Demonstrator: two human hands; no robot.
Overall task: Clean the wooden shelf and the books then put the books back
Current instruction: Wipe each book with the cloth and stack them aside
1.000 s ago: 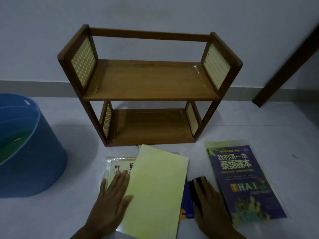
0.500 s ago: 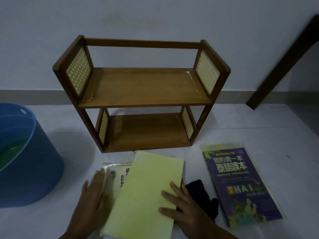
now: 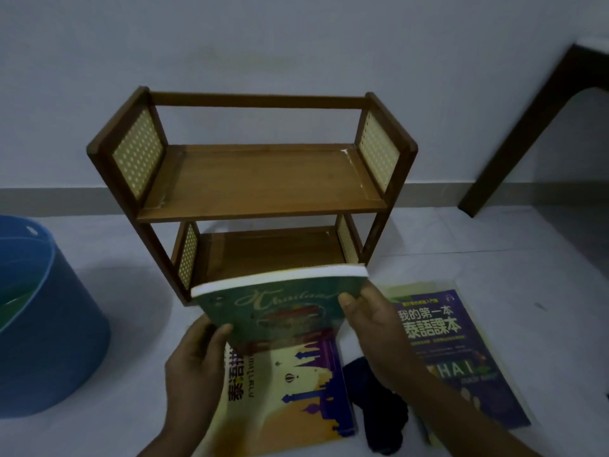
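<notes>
A two-tier wooden shelf [image 3: 260,179] with woven side panels stands empty on the floor against the wall. In front of its lower tier I hold a green book [image 3: 280,305] off the floor, tilted, page edge toward the shelf. My left hand [image 3: 194,367] grips its lower left corner; my right hand [image 3: 372,331] grips its right edge, thumb on the cover. Beneath it lies a yellow and purple book [image 3: 296,390]. A purple book [image 3: 461,351] lies to the right. A dark cloth [image 3: 379,407] lies between those two books.
A blue bucket [image 3: 43,341] with water stands at the left. A dark wooden furniture leg [image 3: 527,127] slants up at the right by the wall. The floor is pale tile.
The pale yellow book that lay face down has been turned over and lifted; both hands now grip it by its edges. My right hand left the cloth. The view has tilted down.
</notes>
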